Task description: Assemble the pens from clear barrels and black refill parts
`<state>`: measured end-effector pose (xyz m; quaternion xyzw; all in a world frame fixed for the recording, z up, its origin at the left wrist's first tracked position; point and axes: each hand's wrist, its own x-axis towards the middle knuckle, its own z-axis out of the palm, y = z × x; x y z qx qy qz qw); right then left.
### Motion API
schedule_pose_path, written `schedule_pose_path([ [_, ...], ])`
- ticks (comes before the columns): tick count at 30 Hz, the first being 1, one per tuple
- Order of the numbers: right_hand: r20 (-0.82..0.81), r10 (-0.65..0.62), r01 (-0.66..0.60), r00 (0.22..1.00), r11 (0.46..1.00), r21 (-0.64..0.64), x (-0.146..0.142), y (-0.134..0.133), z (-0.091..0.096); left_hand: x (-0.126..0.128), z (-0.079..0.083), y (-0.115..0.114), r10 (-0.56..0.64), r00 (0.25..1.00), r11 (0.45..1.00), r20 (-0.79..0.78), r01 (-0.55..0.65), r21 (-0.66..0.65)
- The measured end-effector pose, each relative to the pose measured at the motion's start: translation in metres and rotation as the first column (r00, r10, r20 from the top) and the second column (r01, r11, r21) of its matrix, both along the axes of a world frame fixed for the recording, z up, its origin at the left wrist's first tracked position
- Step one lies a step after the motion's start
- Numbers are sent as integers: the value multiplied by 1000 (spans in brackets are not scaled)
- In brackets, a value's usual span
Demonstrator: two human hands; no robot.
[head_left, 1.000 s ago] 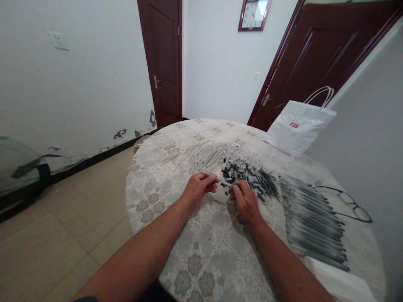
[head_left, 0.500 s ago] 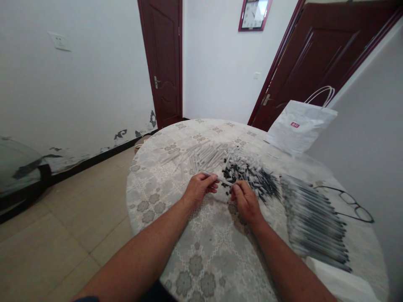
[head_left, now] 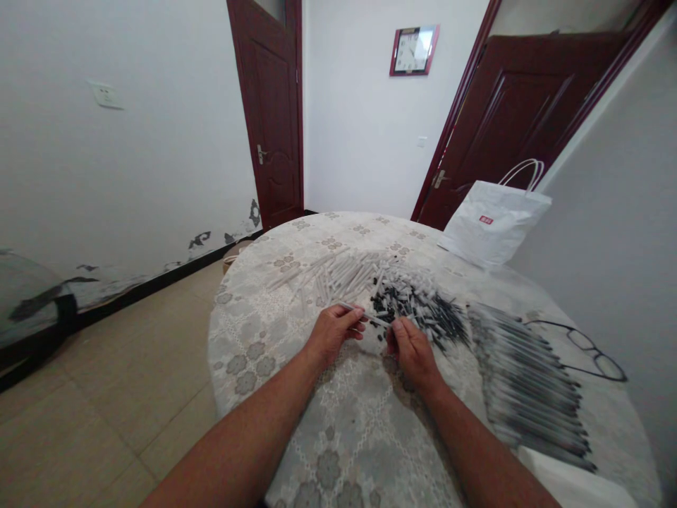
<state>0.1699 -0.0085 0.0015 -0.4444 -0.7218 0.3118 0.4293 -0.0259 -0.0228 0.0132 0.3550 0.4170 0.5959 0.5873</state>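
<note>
A slim, pale pen barrel (head_left: 375,319) spans the gap between my hands, above the near edge of the parts. My left hand (head_left: 335,330) pinches it toward its left end, thumb on top. At the other end, the fingertips of my right hand (head_left: 412,346) are closed on it; any small part there is hidden. Beyond my left hand lie loose whitish tubes (head_left: 346,275). Small black pieces (head_left: 383,303) and a heap of dark, pointed pen parts with white sections (head_left: 441,314) lie beyond my right hand.
A long row of pens with dark ends (head_left: 534,384) lies at the right, beside eyeglasses (head_left: 587,349). A white paper bag (head_left: 494,222) stands at the back right. Something white (head_left: 571,483) rests at the near right. Patterned cloth covers the round table (head_left: 338,423).
The camera view has tilted up a little, so everything sits lower in the picture. Both hands keep their hold on the pen barrel, with hardly any movement.
</note>
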Motion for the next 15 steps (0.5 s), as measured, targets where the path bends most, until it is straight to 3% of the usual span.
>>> schedule_pose_path([
  [5,-93,1,-3,996,1000,-18,0,1,-3,0,-2,1,21,1000,1000,1,-21,0],
  [15,-35,11,-12,999,1000,-27,-2,1,0,0,1,0,15,1000,1000,-7,-15,6],
])
